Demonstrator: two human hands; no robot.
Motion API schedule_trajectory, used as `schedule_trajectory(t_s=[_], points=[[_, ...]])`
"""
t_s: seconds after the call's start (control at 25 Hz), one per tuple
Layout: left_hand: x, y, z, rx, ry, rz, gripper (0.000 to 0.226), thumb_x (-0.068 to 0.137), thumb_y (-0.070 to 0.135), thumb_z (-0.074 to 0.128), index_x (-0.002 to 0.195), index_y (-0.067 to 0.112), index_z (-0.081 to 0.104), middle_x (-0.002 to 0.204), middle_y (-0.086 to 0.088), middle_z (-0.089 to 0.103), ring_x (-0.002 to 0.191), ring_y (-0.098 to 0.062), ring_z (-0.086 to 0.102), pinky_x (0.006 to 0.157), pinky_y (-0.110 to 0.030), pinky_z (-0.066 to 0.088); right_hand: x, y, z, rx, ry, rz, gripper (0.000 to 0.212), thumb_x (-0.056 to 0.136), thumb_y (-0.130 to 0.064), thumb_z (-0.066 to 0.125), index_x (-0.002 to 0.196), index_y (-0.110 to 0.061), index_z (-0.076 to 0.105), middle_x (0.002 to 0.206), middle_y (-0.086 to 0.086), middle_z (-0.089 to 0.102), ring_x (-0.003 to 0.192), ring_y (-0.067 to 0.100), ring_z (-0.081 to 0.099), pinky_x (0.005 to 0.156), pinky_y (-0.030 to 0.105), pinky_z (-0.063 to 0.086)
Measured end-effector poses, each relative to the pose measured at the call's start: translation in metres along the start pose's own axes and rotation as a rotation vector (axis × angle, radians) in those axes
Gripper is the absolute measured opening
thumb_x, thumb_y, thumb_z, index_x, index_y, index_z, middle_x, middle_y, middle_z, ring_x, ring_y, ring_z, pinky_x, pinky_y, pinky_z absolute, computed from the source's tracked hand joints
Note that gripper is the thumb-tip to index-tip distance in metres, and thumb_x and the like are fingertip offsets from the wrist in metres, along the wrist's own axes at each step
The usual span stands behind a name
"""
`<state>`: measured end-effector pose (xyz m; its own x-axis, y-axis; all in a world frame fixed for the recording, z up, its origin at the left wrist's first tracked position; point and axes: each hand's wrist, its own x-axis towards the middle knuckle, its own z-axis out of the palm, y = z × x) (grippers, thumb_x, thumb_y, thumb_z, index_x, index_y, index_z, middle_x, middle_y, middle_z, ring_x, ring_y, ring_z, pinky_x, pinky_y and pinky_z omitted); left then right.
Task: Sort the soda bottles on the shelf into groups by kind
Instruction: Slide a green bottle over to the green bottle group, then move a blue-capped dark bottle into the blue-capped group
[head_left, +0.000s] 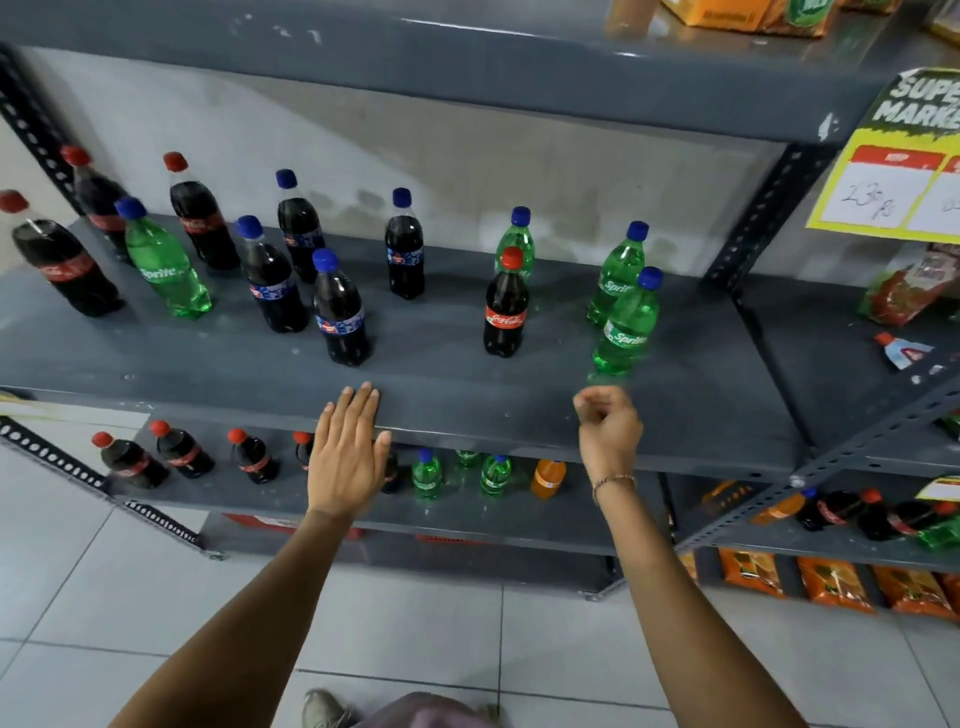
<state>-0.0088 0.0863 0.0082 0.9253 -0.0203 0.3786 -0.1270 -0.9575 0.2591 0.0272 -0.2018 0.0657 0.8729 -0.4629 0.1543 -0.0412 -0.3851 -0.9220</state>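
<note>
The grey shelf (447, 395) holds mixed soda bottles. Three red-capped Coca-Cola bottles (200, 218) stand at the left, and one Coca-Cola bottle (505, 306) stands alone right of centre. Several blue-capped dark cola bottles (340, 312) fill the middle. A green Sprite bottle (166, 265) stands among the colas at the left; three more Sprite bottles (626, 327) stand at the right. My left hand (345, 457) lies flat and open on the shelf's front edge. My right hand (608, 426) hovers just below the nearest Sprite, its fingers curled loosely and holding nothing.
A lower shelf (545, 514) carries more cola, Sprite and an orange soda bottle (548, 478). The shelf above (467, 78) overhangs closely. A yellow price sign (893, 166) hangs at the right, beside a neighbouring rack (831, 332) with snack packets. Tiled floor lies below.
</note>
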Motion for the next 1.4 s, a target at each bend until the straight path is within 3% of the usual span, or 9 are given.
schedule_trajectory(t_s=[0.08,0.24,0.36,0.48,0.6,0.84,1.04,1.28,1.4], points=[[0.002,-0.027,-0.009,0.008,0.015,-0.061,0.059,0.099,0.038,0.02,0.136,0.0,0.045,0.142,-0.017,0.046,0.135,-0.031,0.035,0.116,-0.038,0.012,-0.017,-0.011,0.027,-0.037,-0.137,-0.07,0.008,0.079,0.001,0.063,0.079,-0.007,0.062,0.083,0.014,0.069,0.075,0.021,0.063,0.067,0.01,0.047],[0.009,-0.079,-0.028,0.05,-0.004,-0.07,0.056,0.097,0.035,0.026,0.137,0.0,0.043,0.144,-0.017,0.043,0.137,-0.03,0.032,0.117,-0.036,0.008,-0.036,-0.041,0.093,-0.054,-0.381,-0.138,0.006,0.08,-0.003,0.063,0.083,-0.008,0.063,0.087,0.013,0.07,0.076,0.014,0.061,0.068,0.008,0.045],[0.011,-0.093,-0.029,0.054,-0.044,-0.013,0.059,0.1,0.04,0.02,0.138,0.002,0.042,0.144,-0.014,0.044,0.137,-0.028,0.032,0.117,-0.036,0.01,-0.042,-0.065,0.134,-0.043,-0.494,-0.115,0.011,0.079,-0.007,0.064,0.09,-0.005,0.062,0.093,0.016,0.069,0.078,0.014,0.059,0.077,0.024,0.05],[0.011,-0.096,-0.025,0.032,-0.074,-0.006,0.058,0.1,0.042,0.019,0.138,0.005,0.042,0.144,-0.012,0.044,0.136,-0.027,0.033,0.114,-0.037,0.016,-0.046,-0.082,0.172,-0.005,-0.613,-0.087,0.041,0.076,-0.019,0.071,0.11,-0.006,0.054,0.115,0.015,0.06,0.097,0.017,0.056,0.085,0.028,0.047],[0.012,-0.103,-0.025,0.04,-0.084,0.043,0.059,0.1,0.043,0.018,0.138,0.005,0.042,0.143,-0.013,0.045,0.134,-0.028,0.034,0.11,-0.039,0.021,-0.055,-0.093,0.205,0.033,-0.591,-0.106,0.067,0.069,-0.024,0.076,0.124,-0.009,0.042,0.128,0.01,0.05,0.115,0.019,0.048,0.095,0.029,0.041],[0.011,-0.112,-0.024,0.035,-0.091,0.051,0.058,0.101,0.042,0.018,0.136,0.003,0.044,0.142,-0.015,0.046,0.133,-0.028,0.032,0.109,-0.039,0.02,-0.056,-0.098,0.23,0.127,-0.437,-0.036,0.05,0.07,-0.009,0.073,0.115,-0.009,0.051,0.113,0.013,0.063,0.102,0.022,0.06,0.093,0.04,0.05],[0.012,-0.11,-0.024,0.021,-0.09,0.046,0.058,0.101,0.042,0.017,0.136,0.003,0.044,0.142,-0.015,0.046,0.134,-0.028,0.032,0.111,-0.035,0.015,-0.041,-0.084,0.219,0.157,-0.35,-0.019,0.047,0.073,-0.003,0.069,0.116,-0.01,0.052,0.112,0.014,0.063,0.1,0.022,0.06,0.093,0.039,0.05],[0.011,-0.109,-0.026,0.018,-0.082,0.041,0.06,0.101,0.043,0.015,0.137,0.004,0.043,0.143,-0.014,0.045,0.135,-0.027,0.03,0.112,-0.033,0.012,-0.017,-0.088,0.219,0.116,-0.346,-0.039,0.05,0.074,-0.002,0.068,0.12,-0.007,0.049,0.117,0.017,0.062,0.107,0.027,0.059,0.098,0.043,0.047],[0.012,-0.109,-0.026,0.021,-0.079,0.039,0.059,0.101,0.043,0.016,0.138,0.005,0.042,0.144,-0.013,0.044,0.135,-0.027,0.03,0.112,-0.035,0.015,-0.013,-0.094,0.212,0.152,-0.413,-0.014,0.056,0.076,-0.001,0.068,0.126,-0.005,0.044,0.126,0.016,0.056,0.115,0.025,0.055,0.101,0.037,0.044]])
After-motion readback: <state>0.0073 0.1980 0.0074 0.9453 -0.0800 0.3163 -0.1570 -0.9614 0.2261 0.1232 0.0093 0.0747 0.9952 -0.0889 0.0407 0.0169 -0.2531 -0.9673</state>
